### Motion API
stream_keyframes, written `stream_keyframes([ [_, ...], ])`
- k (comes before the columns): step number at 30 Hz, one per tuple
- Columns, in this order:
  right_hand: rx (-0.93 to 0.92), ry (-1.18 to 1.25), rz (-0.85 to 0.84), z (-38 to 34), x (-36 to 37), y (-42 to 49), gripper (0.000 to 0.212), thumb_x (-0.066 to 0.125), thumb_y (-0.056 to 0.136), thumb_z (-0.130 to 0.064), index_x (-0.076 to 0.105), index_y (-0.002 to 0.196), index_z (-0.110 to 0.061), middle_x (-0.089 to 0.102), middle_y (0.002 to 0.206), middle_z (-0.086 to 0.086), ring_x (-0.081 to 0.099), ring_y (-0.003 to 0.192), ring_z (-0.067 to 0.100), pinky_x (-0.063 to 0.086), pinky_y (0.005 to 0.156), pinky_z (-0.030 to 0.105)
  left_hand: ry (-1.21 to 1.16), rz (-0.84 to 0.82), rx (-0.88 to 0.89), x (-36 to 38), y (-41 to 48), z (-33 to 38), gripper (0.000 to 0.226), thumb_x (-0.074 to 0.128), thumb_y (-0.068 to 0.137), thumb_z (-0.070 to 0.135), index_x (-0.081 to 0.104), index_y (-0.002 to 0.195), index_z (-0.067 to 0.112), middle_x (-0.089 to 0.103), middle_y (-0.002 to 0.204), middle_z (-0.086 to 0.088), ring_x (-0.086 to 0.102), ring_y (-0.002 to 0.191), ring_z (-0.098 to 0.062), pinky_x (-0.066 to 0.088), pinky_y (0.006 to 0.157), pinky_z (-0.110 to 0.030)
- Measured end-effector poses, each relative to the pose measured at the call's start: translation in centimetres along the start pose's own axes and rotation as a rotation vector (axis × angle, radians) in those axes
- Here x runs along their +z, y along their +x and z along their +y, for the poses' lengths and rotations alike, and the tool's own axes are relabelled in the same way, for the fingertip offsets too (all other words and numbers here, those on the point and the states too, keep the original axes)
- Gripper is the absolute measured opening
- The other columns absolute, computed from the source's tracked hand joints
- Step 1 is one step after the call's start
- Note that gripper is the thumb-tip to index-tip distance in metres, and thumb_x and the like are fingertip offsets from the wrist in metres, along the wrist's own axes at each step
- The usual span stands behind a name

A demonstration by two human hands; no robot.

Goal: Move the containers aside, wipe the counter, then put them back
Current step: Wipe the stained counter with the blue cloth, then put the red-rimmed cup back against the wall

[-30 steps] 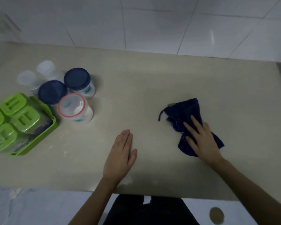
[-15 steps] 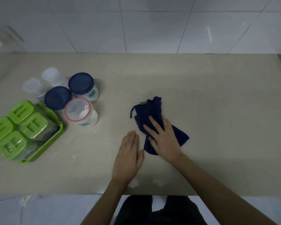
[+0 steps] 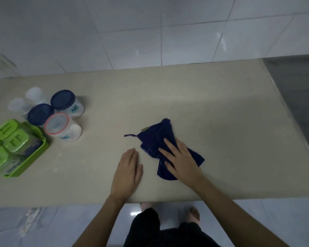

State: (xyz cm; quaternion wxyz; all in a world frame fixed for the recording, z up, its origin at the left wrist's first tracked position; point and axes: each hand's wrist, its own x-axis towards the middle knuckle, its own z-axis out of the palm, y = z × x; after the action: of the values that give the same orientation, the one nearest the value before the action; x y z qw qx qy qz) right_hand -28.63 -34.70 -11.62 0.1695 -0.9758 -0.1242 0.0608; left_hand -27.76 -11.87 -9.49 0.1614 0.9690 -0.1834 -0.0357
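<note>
A dark blue cloth (image 3: 155,138) lies crumpled on the beige counter (image 3: 230,122), near the middle. My right hand (image 3: 181,163) presses flat on its near half, fingers spread. Just left of the cloth, my left hand (image 3: 128,172) rests flat on the bare counter and holds nothing. The containers stand grouped at the left: two blue-lidded jars (image 3: 62,99) (image 3: 40,114), a red-rimmed clear jar (image 3: 58,125), two small clear pots (image 3: 34,92) (image 3: 16,104), and a green tray (image 3: 40,155) of green-lidded boxes (image 3: 12,141).
White tiled wall runs behind the counter. A grey metal surface (image 3: 296,97) adjoins the counter's right end. The front edge of the counter lies just behind my wrists, with the floor and my feet below it. White specks dot the counter near the tray.
My right hand swept the cloth left toward my left hand, then slid it a little back to the right. The left hand stayed flat. The containers have not moved.
</note>
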Motion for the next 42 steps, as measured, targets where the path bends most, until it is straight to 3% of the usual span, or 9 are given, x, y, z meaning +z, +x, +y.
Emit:
stream_keyframes([
  [9, 0.091, -0.009, 0.032, 9.0, -3.1, -7.7, 0.048, 0.034, 0.094, -0.037, 0.038, 0.141, -0.03, 0.023, 0.157, -0.001, 0.026, 0.142, 0.031, 0.02, 0.118, 0.048, -0.108, 0.056, 0.103, 3.0, 3.2, 12.0, 0.05, 0.038, 0.098, 0.032, 0.034, 0.143, 0.011, 0.036, 0.148, -0.006, 0.03, 0.138, -0.018, 0.023, 0.118, -0.036],
  [14, 0.243, 0.0, 0.099, 14.6, -4.3, -12.9, 0.047, 0.035, 0.094, -0.036, 0.038, 0.14, -0.029, 0.024, 0.157, 0.0, 0.031, 0.139, 0.033, 0.024, 0.116, 0.05, -0.048, 0.026, 0.15, 5.8, 3.3, 16.5, 0.051, 0.039, 0.097, 0.032, 0.038, 0.14, 0.004, 0.039, 0.146, -0.015, 0.031, 0.136, -0.024, 0.012, 0.118, -0.029],
  [18, 0.361, 0.007, 0.159, 18.8, -5.5, -16.6, 0.047, 0.036, 0.095, -0.034, 0.038, 0.141, -0.027, 0.025, 0.157, 0.002, 0.033, 0.137, 0.03, 0.028, 0.113, 0.052, -0.003, -0.024, 0.232, 7.7, 3.8, 19.9, 0.053, 0.036, 0.096, 0.033, 0.04, 0.138, 0.002, 0.04, 0.145, -0.016, 0.038, 0.134, -0.029, 0.024, 0.117, -0.039],
  [24, 0.4, -0.016, 0.145, 21.8, -6.8, -18.9, 0.049, 0.033, 0.093, -0.037, 0.041, 0.14, -0.029, 0.026, 0.156, 0.003, 0.037, 0.135, 0.034, 0.032, 0.11, 0.054, 0.091, -0.073, 0.305, 9.2, 4.2, 23.0, 0.052, 0.041, 0.095, 0.029, 0.041, 0.137, -0.002, 0.042, 0.143, -0.021, 0.041, 0.132, -0.034, 0.021, 0.115, -0.041],
  [31, 0.433, -0.109, 0.125, 20.6, -7.0, -18.5, 0.051, 0.026, 0.092, -0.041, 0.043, 0.138, -0.027, 0.03, 0.154, 0.008, 0.037, 0.132, 0.042, 0.032, 0.108, 0.059, 0.137, -0.087, 0.282, 9.3, 3.7, 21.8, 0.053, 0.038, 0.097, 0.034, 0.042, 0.136, 0.0, 0.042, 0.144, -0.02, 0.039, 0.134, -0.033, 0.018, 0.119, -0.042],
  [35, 0.528, -0.117, 0.223, 17.6, -7.2, -16.7, 0.049, 0.032, 0.091, -0.043, 0.055, 0.128, -0.02, 0.041, 0.148, 0.012, 0.033, 0.134, 0.048, 0.025, 0.109, 0.061, 0.098, -0.06, 0.201, 7.9, 3.2, 19.0, 0.052, 0.039, 0.095, 0.033, 0.043, 0.135, 0.0, 0.044, 0.142, -0.019, 0.041, 0.133, -0.033, 0.013, 0.117, -0.039],
  [42, 0.151, 0.008, 0.183, 8.9, -3.9, -9.0, 0.044, 0.04, 0.09, -0.032, 0.05, 0.132, -0.023, 0.037, 0.151, 0.001, 0.032, 0.139, 0.028, 0.026, 0.114, 0.044, 0.097, -0.03, 0.048, 3.8, 0.8, 10.3, 0.051, 0.039, 0.095, 0.033, 0.047, 0.133, 0.0, 0.048, 0.14, -0.017, 0.045, 0.131, -0.031, 0.012, 0.117, -0.033],
])
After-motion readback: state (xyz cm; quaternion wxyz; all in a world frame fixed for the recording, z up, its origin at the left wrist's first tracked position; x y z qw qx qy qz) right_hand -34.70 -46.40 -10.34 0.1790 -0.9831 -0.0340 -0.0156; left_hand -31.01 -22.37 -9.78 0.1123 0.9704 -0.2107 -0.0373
